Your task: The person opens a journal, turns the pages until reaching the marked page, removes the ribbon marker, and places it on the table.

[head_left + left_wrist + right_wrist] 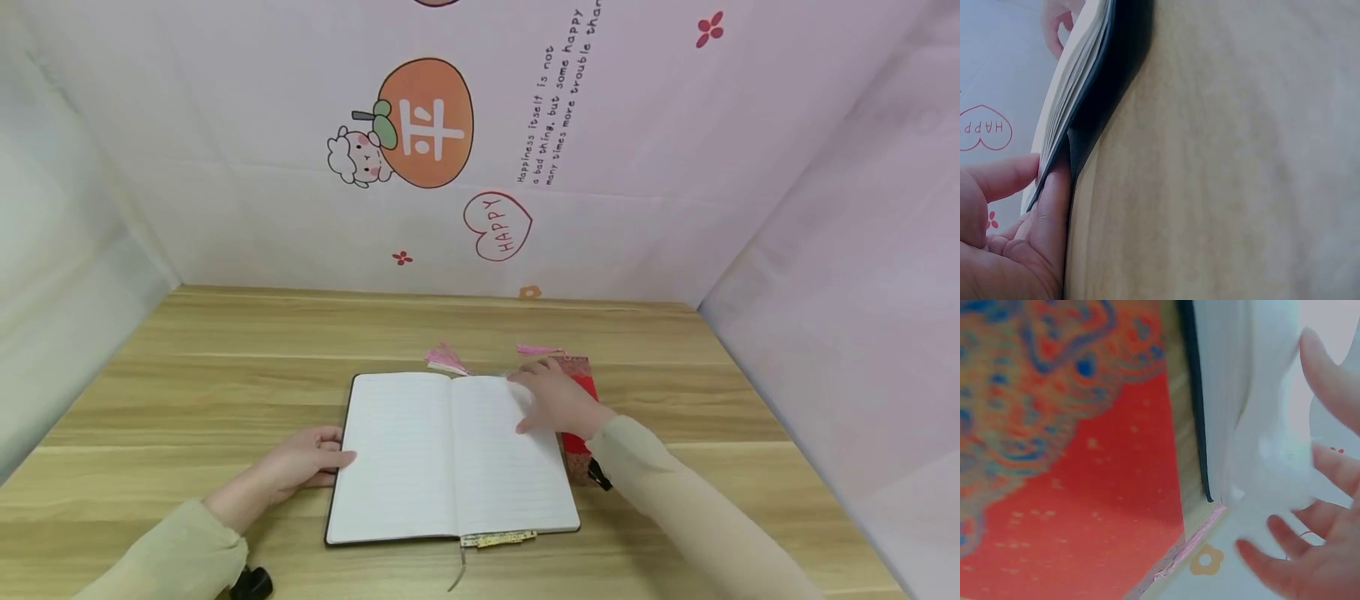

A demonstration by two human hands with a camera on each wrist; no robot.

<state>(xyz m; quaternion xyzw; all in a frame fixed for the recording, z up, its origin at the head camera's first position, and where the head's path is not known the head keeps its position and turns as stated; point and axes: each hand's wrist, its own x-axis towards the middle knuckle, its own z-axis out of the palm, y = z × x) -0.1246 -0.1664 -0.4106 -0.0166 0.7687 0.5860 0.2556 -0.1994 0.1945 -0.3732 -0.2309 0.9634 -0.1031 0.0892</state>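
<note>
An open notebook (397, 467) with lined white pages and a dark cover lies on the table. My left hand (303, 460) grips its left edge. In the left wrist view the thumb (1013, 175) is on the page side and the fingers are tucked under the cover (1094, 112). Over the upper part of the right-hand page (495, 467) is my right hand (558, 400), its fingers loosely spread. The right wrist view shows those fingers (1319, 369) apart beside the page edges, with nothing pinched between them.
Right of the notebook lies a flat red piece (577, 446) with ornate print, partly hidden by my right arm. Pink tassels (444, 358) stick out beyond the top edge. A patterned yellow strip (506, 538) and grey ribbon (461, 571) show at the bottom. A printed cloth (615, 233) hangs behind.
</note>
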